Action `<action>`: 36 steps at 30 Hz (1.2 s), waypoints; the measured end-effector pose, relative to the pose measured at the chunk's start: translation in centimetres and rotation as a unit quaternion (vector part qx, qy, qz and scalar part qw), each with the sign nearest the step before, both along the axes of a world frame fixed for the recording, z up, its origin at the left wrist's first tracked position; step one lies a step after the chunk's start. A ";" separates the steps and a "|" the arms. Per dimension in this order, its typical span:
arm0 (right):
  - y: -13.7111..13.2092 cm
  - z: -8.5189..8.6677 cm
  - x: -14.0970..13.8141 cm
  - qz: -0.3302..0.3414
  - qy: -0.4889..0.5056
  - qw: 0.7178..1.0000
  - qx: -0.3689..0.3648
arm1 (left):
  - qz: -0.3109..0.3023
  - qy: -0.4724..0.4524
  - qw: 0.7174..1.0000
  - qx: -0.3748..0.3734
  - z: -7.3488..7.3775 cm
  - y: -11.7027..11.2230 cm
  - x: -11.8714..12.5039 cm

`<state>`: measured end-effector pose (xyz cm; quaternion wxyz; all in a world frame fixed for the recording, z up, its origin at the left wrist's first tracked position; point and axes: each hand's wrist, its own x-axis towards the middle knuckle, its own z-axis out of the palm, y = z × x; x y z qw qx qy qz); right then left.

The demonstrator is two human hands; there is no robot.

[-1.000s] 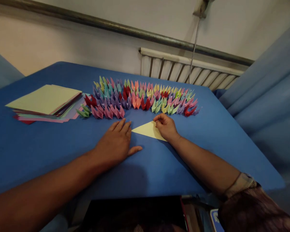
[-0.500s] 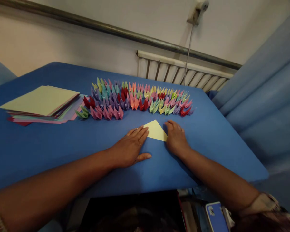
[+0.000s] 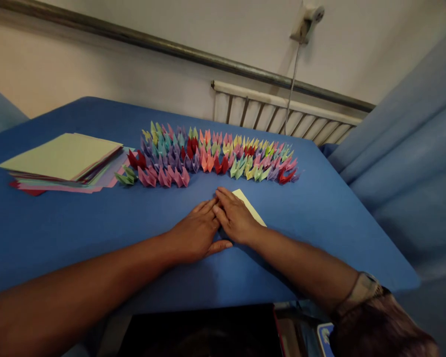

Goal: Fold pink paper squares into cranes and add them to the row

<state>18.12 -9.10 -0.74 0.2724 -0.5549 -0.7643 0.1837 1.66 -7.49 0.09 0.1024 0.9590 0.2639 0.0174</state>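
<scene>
A folded pale yellow sheet of paper (image 3: 250,206) lies on the blue table, mostly covered by my hands; only its right sloping edge shows. My left hand (image 3: 198,230) rests flat with its fingers stretched toward the paper's left part and its thumb apart. Across the paper lies my right hand (image 3: 236,215), fingers extended, its fingertips meeting the fingers of my left hand. Just beyond my hands stand rows of small folded paper cranes (image 3: 208,161) in many colours.
On the left is a stack of coloured paper sheets (image 3: 63,156), pale yellow on top. The blue table (image 3: 152,282) reaches back toward a radiator (image 3: 267,111) and a wall pipe (image 3: 193,54). Blue curtains (image 3: 412,163) hang at the right. Below the front edge is something dark (image 3: 204,332).
My right hand has slid left from the paper's right corner, across the sheet to my left fingers. My left hand stays nearly in place. The view has shifted slightly.
</scene>
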 end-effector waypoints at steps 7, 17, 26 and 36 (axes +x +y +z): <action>0.4 -1.1 3.6 -0.128 -0.038 0.991 -0.008 | 0.050 -0.040 0.998 -0.019 0.3 0.9 -0.4; 1.1 -1.2 4.7 -0.094 0.010 0.995 0.010 | 0.141 -0.090 0.986 0.003 0.7 2.2 -0.6; 1.3 -0.7 5.4 -0.049 0.025 0.998 -0.012 | 0.129 -0.190 0.971 -0.061 0.5 2.8 -0.6; -0.2 2.9 5.7 0.040 0.025 0.985 0.164 | 0.058 -0.307 0.950 0.016 2.4 1.5 -1.2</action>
